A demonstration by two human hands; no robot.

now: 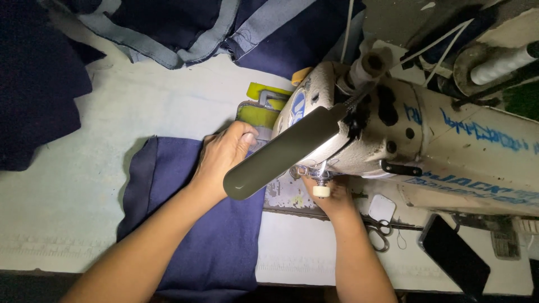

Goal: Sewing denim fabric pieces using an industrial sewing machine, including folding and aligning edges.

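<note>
Here, one cream sewing machine (449, 140) fills the right side, its far end cut off by the frame. One grey lamp arm (281, 157) crosses in front, hiding the needle area. One navy cloth piece (219, 241) lies flat on the pale table (84, 185), running under the machine head. The left hand (224, 154) presses flat on it, fingers curled at the edge. The right hand (337, 199) sits beneath the lamp, fingers hidden, so its grip cannot be told. One pair of scissors (380, 230) and one dark phone (455, 255) lie nearby.
</note>
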